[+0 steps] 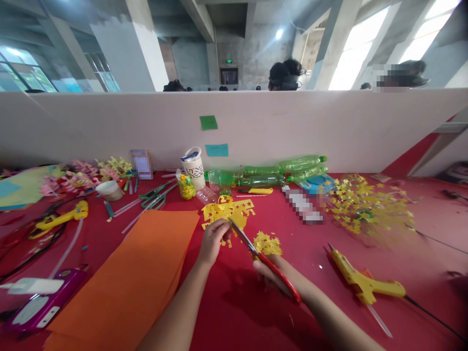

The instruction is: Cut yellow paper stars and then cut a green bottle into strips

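My left hand [215, 239] pinches something at its fingertips, probably a small yellow piece, too small to make out. Red-handled scissors [268, 265] are gripped in my right hand [272, 273], their blades pointing up and left to the left fingertips. Just beyond the left hand lies a yellow sheet [237, 213] with star-shaped holes cut through it. A heap of small yellow stars [267, 243] sits on the red tabletop beside the scissor blades, partly behind my right hand.
Orange sheets [135, 268] lie on the left, near a purple device [47, 302]. A yellow glue gun [365, 278] rests at the right, below a bunch of yellow star stems [365, 204]. Green bottles [261, 180], a white cup [193, 168] and a yellow cutter [261, 191] stand or lie behind.
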A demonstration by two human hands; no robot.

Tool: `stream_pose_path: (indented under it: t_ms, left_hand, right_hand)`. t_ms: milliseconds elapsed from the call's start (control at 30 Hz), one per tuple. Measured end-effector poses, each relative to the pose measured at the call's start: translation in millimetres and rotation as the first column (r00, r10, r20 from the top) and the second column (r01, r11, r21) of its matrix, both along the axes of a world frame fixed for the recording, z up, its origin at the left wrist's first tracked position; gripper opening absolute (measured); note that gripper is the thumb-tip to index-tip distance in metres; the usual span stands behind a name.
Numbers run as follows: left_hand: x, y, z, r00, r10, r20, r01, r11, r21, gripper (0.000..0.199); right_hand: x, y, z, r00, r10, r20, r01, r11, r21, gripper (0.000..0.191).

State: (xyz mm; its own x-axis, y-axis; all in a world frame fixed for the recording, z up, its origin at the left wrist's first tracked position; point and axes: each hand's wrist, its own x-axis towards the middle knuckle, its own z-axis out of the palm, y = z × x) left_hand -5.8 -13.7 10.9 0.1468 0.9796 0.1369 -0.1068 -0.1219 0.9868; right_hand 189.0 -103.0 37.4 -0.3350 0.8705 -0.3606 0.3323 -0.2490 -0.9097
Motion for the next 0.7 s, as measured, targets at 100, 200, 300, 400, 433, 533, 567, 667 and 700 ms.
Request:
stream_pose_path:
  t_ms: [100, 200, 300, 400, 433, 533, 567, 667, 700]
  left_hand:
    - [0.4, -0.4, -1.0, 0.999, 0.034, 0.005, -0.034, 0.999, -0.004, 0.028]
    - [1.3, -0.6, -1.5, 0.999, 0.042, 0.004, -0.042, 0.999, -0.013, 0.028]
    - [2.8, -1.1, -1.5, 0.999, 0.041, 0.009, -0.040, 0.999, -0.016, 0.029]
    - [4.5, -1.9, -2.1, 0.999, 0.042, 0.022, -0.041, 0.999, -0.018, 0.028]
    - [5.0, -2.1, -2.3, 0.999, 0.045, 0.023, -0.044, 0.999, -0.019, 0.028]
    - [6.5, -2.6, -2.7, 0.998, 0.064, 0.030, -0.063, 0.998, -0.023, 0.027]
    - [7.0, -2.8, -2.7, 0.997, 0.071, 0.033, -0.070, 0.997, -0.026, 0.027]
    - [8.4, -3.3, -1.8, 0.996, 0.086, 0.038, -0.085, 0.996, -0.034, 0.027]
    - [8.8, -3.5, -1.5, 0.995, 0.089, 0.038, -0.087, 0.996, -0.035, 0.027]
  right_hand:
    - [-0.2, -0.6, 0.0, 1.000, -0.013, -0.004, 0.013, 1.000, -0.008, 0.051]
    - [-0.7, -1.2, -1.4, 0.999, -0.029, -0.019, 0.029, 1.000, -0.007, 0.052]
    - [-1.0, -0.9, -4.0, 0.999, -0.032, -0.036, 0.031, 0.999, -0.008, 0.054]
    - [-1.8, -0.3, -5.6, 0.998, -0.038, -0.057, 0.038, 0.999, -0.004, 0.056]
    - [-2.4, -0.2, -5.6, 0.997, -0.043, -0.061, 0.043, 0.999, -0.003, 0.057]
    - [-4.8, -0.4, -4.9, 0.996, -0.053, -0.071, 0.051, 0.998, -0.022, 0.060]
    - [-5.7, -0.6, -4.7, 0.996, -0.055, -0.072, 0.053, 0.998, -0.032, 0.061]
    - [-7.5, -1.1, -5.3, 0.995, -0.077, -0.062, 0.074, 0.996, -0.049, 0.063]
    - [-7.8, -1.2, -5.9, 0.995, -0.085, -0.057, 0.082, 0.995, -0.051, 0.064]
